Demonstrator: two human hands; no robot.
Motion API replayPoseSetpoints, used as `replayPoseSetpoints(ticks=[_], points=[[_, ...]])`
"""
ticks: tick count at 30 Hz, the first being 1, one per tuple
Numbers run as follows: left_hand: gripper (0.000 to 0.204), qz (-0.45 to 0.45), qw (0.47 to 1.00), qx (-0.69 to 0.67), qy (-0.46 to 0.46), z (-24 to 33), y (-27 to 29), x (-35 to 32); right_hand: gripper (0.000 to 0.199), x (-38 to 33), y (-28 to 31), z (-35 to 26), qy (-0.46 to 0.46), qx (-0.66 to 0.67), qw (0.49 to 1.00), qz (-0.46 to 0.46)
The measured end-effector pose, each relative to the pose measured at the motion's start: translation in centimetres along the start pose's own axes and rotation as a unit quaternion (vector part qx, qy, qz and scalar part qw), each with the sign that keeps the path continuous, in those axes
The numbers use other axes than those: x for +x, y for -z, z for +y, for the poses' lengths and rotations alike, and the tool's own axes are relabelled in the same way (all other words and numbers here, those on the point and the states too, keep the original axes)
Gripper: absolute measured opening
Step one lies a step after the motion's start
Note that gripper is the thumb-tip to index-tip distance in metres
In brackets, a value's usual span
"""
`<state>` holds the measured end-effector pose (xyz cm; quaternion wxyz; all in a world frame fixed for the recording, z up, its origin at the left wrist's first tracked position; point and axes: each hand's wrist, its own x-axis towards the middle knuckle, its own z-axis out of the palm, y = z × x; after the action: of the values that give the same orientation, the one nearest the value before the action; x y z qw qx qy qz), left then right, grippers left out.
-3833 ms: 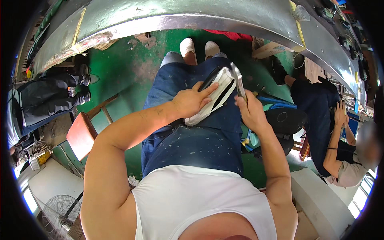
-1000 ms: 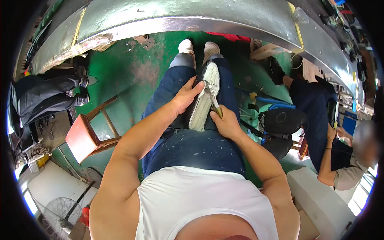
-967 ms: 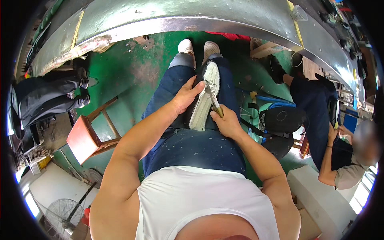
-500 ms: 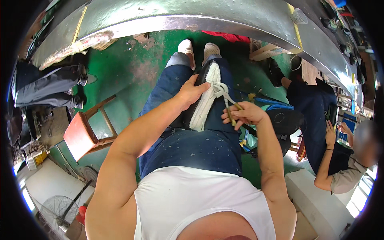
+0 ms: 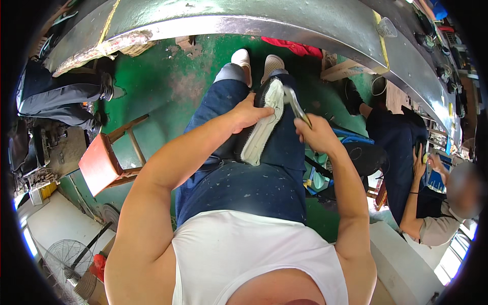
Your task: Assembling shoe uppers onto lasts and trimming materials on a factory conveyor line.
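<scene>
A dark shoe (image 5: 263, 122) lies bottom up along my lap, its pale insole side and ragged edge facing me, toe pointing away. My left hand (image 5: 249, 113) grips it from the left side, with the thumb pressed on the pale bottom near the toe half. On the other side, my right hand (image 5: 316, 133) is closed round the handles of metal pincers (image 5: 296, 103). Their head is beside the shoe's right edge near the toe, slightly blurred; I cannot tell whether it touches. The handles are pressed together in my fist.
A metal-topped bench (image 5: 229, 25) curves across the far side. A red-seated stool (image 5: 101, 162) stands left, a black seat (image 5: 363, 155) right. Another person (image 5: 432, 203) works at the right; a person's legs (image 5: 61, 99) show at left. A fan (image 5: 68, 259) stands lower left.
My right hand has gone from loosely spread on the pincers' handles to a closed fist. The pincers' head has moved off the shoe's bottom to its right edge, farther toward the toe.
</scene>
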<state>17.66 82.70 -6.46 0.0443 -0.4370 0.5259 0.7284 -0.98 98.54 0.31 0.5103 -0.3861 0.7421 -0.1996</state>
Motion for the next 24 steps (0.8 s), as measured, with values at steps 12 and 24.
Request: replayPoseSetpoints(ticks=[12,24], points=[[0.074,-0.074,0.993,-0.076,0.049,0.8,1.1,0.0,0.039,-3.3,-4.6,-0.1,0.163,-0.281,0.946,0.014],[0.098,-0.064,0.984,0.086,-0.143,-4.6,0.7,-2.8,0.037,-6.2,-5.4,3.0,0.045,-0.083,0.995,-0.036]])
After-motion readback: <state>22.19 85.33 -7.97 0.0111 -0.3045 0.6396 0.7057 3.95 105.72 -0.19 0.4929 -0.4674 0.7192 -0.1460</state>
